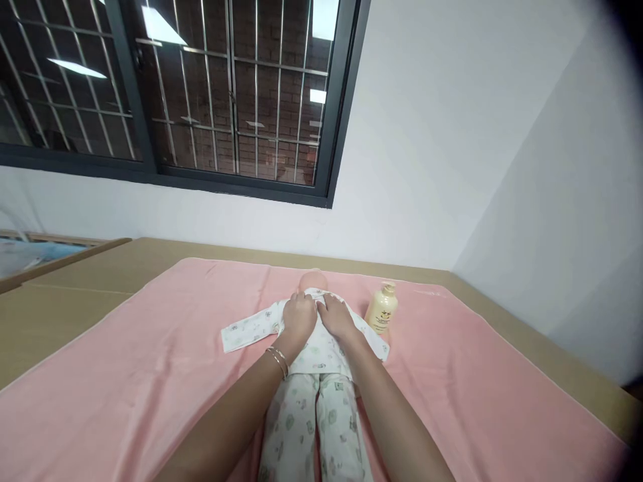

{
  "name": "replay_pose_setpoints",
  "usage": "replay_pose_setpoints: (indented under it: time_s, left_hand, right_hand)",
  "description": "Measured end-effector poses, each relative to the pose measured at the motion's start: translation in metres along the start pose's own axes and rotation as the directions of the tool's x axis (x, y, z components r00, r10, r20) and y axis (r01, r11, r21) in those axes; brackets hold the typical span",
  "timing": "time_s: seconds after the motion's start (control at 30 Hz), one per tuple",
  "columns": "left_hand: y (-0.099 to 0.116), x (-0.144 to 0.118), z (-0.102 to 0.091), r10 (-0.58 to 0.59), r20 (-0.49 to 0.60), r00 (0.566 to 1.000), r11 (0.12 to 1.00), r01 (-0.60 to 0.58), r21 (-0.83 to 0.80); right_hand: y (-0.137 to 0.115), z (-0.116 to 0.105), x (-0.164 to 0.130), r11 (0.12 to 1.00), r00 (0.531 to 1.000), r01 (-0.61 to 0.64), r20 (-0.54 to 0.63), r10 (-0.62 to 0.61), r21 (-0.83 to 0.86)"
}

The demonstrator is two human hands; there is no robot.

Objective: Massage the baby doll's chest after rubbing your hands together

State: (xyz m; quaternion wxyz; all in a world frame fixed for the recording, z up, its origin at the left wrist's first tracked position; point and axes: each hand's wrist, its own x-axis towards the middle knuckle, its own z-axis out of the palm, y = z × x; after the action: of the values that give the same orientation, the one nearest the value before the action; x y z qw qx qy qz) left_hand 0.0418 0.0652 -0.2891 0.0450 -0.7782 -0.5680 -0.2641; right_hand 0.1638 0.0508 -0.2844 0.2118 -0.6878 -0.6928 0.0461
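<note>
Looking through the head camera, I see a doll (314, 375) lying face up on a pink towel (151, 375), dressed in printed pyjamas, its head (314, 278) pointing at the window (201, 94). My left hand (297, 316) and right hand (335, 316) both rest on the doll's chest just below the head, fingers curled down onto the top's front, seemingly pinching the cloth there; how tight the grip is I cannot tell. A cream bottle (382, 309) stands just right of the doll, within easy reach.
</note>
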Motion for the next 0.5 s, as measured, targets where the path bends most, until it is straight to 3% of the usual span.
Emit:
replay_pose_setpoints:
  time_s: [0.13,0.3,0.4,0.5]
  left_hand:
    - [-0.005,0.005,0.002,-0.066,0.028,0.997,0.997,0.067,-0.044]
    - [-0.011,0.012,0.0,-0.006,0.076,0.997,0.996,0.013,-0.088]
    - [-0.004,0.008,-0.008,0.015,0.11,0.994,0.991,0.0,-0.134]
    - [0.014,-0.014,-0.026,-0.007,0.152,0.988,0.985,0.033,-0.171]
  right_hand:
    - [-0.013,0.002,-0.006,0.999,1.0,-0.019,-0.018,0.019,-0.038]
    - [-0.03,0.001,-0.014,0.997,0.999,-0.048,-0.014,0.047,-0.062]
    - [-0.027,-0.007,-0.013,0.999,1.0,-0.008,0.023,0.009,-0.036]
    - [-0.025,-0.025,-0.021,0.997,0.995,0.073,0.064,-0.072,-0.009]
